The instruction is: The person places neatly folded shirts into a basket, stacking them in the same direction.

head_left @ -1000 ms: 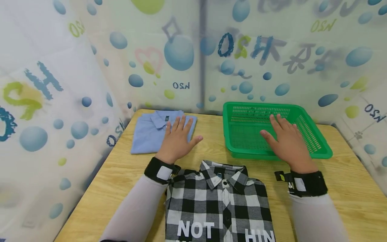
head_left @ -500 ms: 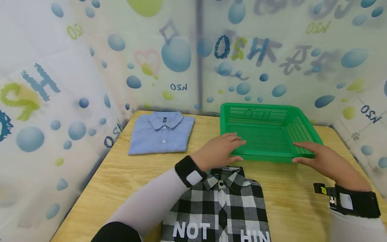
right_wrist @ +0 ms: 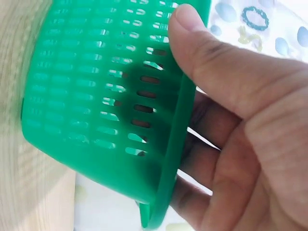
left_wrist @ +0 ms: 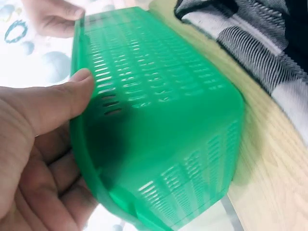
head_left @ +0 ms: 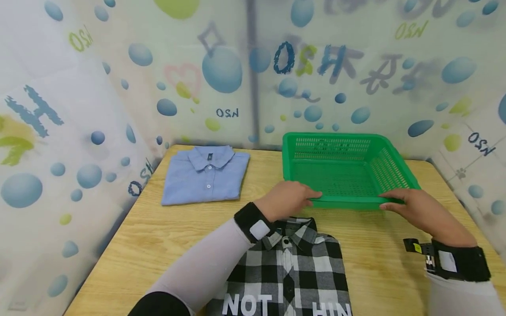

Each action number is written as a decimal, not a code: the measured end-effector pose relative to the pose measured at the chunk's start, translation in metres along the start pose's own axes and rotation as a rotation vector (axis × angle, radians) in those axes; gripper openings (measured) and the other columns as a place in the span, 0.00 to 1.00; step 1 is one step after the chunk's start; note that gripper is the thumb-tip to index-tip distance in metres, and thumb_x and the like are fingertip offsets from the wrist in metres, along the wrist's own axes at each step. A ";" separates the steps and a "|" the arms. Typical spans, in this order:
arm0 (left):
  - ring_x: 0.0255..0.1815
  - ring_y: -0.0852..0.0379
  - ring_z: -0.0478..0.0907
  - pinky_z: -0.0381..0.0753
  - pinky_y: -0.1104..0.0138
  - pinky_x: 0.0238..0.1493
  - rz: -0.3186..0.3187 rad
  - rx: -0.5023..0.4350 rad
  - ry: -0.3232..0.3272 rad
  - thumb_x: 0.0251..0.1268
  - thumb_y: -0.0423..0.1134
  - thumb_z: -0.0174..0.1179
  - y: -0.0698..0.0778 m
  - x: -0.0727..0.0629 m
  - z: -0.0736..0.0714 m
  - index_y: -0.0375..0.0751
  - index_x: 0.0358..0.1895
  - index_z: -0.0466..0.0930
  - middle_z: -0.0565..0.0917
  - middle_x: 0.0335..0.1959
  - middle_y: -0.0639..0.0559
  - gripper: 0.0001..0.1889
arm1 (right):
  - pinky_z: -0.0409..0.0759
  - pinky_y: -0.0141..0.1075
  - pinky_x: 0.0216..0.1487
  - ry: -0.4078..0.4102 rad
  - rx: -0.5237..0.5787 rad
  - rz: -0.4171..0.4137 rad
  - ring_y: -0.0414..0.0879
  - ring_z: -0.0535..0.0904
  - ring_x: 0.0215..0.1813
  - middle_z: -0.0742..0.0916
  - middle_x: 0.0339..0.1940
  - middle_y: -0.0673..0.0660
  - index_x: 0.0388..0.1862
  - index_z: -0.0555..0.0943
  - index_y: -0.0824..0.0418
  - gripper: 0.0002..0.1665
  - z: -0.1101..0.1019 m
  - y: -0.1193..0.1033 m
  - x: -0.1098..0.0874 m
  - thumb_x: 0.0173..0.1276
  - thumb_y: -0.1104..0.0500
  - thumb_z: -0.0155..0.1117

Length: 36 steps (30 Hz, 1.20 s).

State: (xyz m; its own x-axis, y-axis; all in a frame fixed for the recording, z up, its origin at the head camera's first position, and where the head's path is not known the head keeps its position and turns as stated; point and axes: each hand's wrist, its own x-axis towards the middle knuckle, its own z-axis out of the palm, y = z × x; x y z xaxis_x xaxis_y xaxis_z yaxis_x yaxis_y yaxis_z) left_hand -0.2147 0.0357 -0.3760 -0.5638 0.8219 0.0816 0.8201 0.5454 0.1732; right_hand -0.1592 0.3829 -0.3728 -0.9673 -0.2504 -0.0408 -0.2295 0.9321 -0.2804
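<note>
A green plastic basket (head_left: pixel 349 202) with slotted walls stands at the back right of the table, nothing inside it. At its front left my left hand (head_left: pixel 285 199) grips the rim. The left wrist view has that thumb against the outside wall (left_wrist: pixel 159 96) and the fingers curled behind the rim. My right hand (head_left: pixel 428 214) pinches the rim near the front right corner, its thumb on the slotted outer face (right_wrist: pixel 96 86) in the right wrist view. Below my left wrist lies a black-and-white checked shirt (head_left: pixel 316 267), folded, collar away from me, partly covered by my forearm.
A folded light blue shirt (head_left: pixel 203 180) lies at the back left of the wooden table (head_left: pixel 158 245). A printed curtain (head_left: pixel 237 123) with bubbles and letters hangs close behind the table and along both sides.
Both hands, earlier spread with the palms down over the blue shirt and the basket, have moved right to the basket's front side and taken hold of its rim. The view has shifted slightly.
</note>
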 end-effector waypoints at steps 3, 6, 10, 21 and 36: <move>0.54 0.59 0.87 0.87 0.68 0.48 -0.041 -0.031 -0.016 0.75 0.42 0.64 -0.005 -0.004 -0.004 0.55 0.71 0.78 0.86 0.63 0.56 0.23 | 0.79 0.66 0.56 0.007 0.006 -0.007 0.77 0.78 0.62 0.85 0.59 0.76 0.62 0.83 0.69 0.24 0.003 -0.008 0.003 0.76 0.53 0.66; 0.59 0.58 0.86 0.86 0.65 0.54 -0.073 -0.064 -0.030 0.75 0.41 0.63 -0.012 -0.008 -0.008 0.54 0.71 0.79 0.85 0.65 0.56 0.23 | 0.79 0.67 0.57 0.023 0.007 -0.019 0.76 0.78 0.62 0.85 0.59 0.75 0.62 0.83 0.69 0.23 0.009 -0.016 0.006 0.76 0.54 0.66; 0.63 0.57 0.84 0.86 0.64 0.56 -0.097 -0.073 -0.030 0.76 0.40 0.63 -0.021 -0.015 -0.012 0.52 0.70 0.80 0.84 0.66 0.55 0.22 | 0.79 0.66 0.57 0.068 0.017 -0.043 0.76 0.79 0.62 0.86 0.58 0.75 0.63 0.83 0.69 0.24 0.017 -0.025 0.008 0.76 0.54 0.66; 0.65 0.51 0.83 0.83 0.59 0.64 -0.129 -0.175 -0.023 0.76 0.36 0.62 -0.056 -0.033 -0.020 0.47 0.68 0.81 0.84 0.66 0.49 0.20 | 0.79 0.65 0.60 0.133 0.049 -0.087 0.74 0.80 0.63 0.85 0.60 0.74 0.66 0.81 0.68 0.26 0.032 -0.054 0.026 0.77 0.54 0.65; 0.67 0.49 0.81 0.80 0.58 0.68 -0.130 -0.201 -0.015 0.77 0.35 0.61 -0.075 -0.042 -0.021 0.44 0.68 0.81 0.84 0.66 0.46 0.20 | 0.80 0.64 0.59 0.189 0.022 -0.113 0.72 0.82 0.61 0.87 0.58 0.72 0.65 0.82 0.69 0.24 0.039 -0.068 0.040 0.76 0.57 0.66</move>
State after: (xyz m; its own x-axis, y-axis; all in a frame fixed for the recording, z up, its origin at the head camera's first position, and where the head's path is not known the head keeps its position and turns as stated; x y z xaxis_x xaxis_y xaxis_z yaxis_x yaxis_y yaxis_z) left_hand -0.2546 -0.0431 -0.3718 -0.6603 0.7503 0.0314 0.7041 0.6039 0.3735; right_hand -0.1785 0.2995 -0.3931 -0.9390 -0.2978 0.1721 -0.3375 0.8941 -0.2942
